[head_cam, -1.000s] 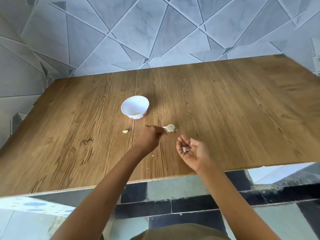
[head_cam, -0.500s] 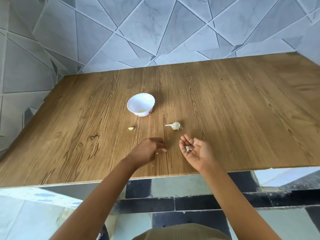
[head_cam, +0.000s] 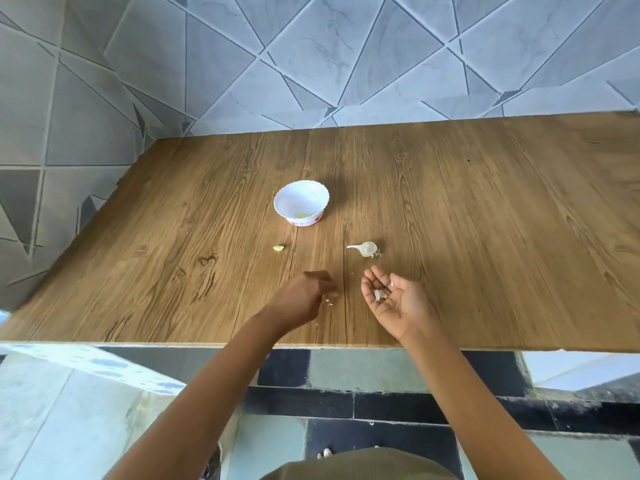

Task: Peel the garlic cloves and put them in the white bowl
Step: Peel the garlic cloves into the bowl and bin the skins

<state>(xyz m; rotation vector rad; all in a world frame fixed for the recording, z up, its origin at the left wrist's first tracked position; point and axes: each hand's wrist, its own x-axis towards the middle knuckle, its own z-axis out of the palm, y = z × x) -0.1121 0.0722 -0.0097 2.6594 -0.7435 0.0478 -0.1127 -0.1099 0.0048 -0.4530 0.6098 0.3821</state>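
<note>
The right hand, palm-up and relaxed, cups papery white garlic skins. The left hand, fingers bunched, hold unclear, should lightly pinch the pale flakes off the brown wooden table.

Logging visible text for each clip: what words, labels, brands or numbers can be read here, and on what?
None can be read.
Small white scalloped bowl: pink band round its base, too small to tell pattern from letters.
White sheet under the wooden table, lower left: blurred blue marks, unreadable.
</note>
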